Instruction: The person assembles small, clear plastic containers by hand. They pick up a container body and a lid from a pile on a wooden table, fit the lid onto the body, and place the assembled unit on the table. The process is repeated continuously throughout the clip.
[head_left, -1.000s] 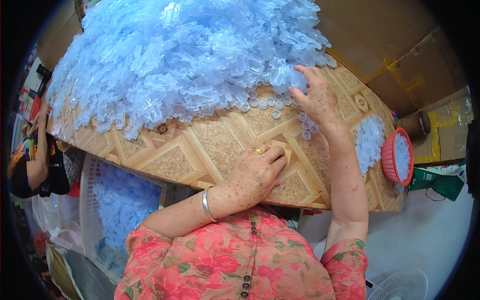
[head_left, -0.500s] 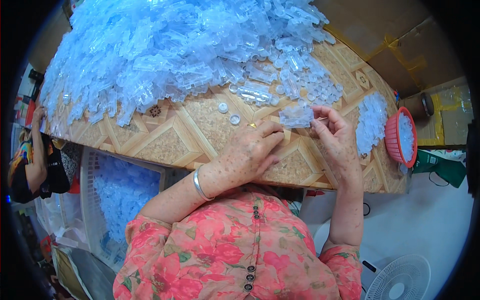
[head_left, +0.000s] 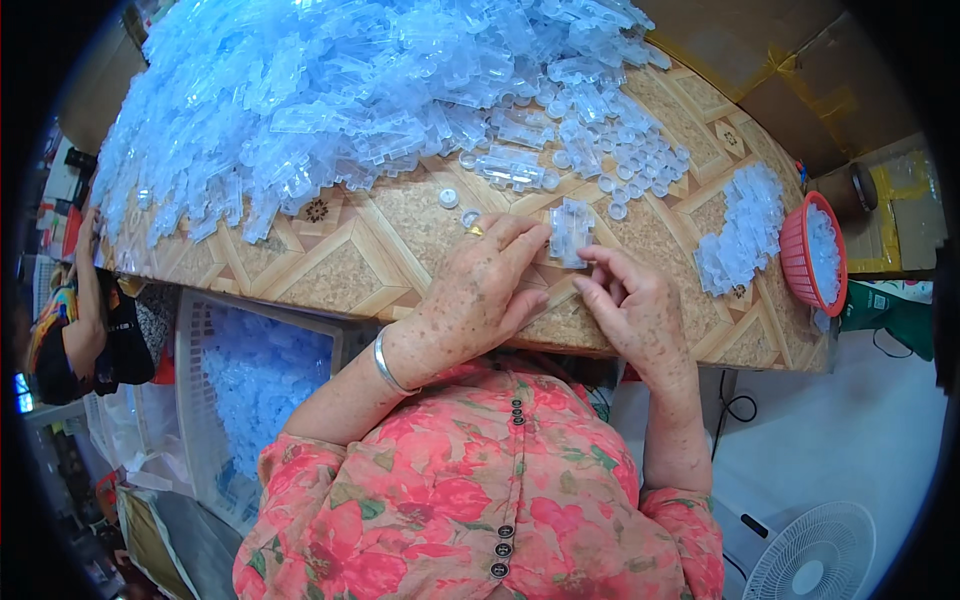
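A small clear plastic tray piece is held between both hands just above the patterned table. My left hand, with a ring and a metal bangle on the wrist, grips its left edge. My right hand pinches its lower right edge with thumb and fingers. A huge heap of pale blue clear plastic pieces covers the far half of the table. Loose small round caps lie just beyond my fingers.
A stack of clear pieces lies at the table's right, beside a red basket holding small caps. A white crate of blue plastic parts stands under the table at left. Another person sits at far left. A white fan stands on the floor.
My right hand came back from the heap's edge toward me with a clear piece. Both hands now hold it together near the table's front, and the left hand has lifted to it.
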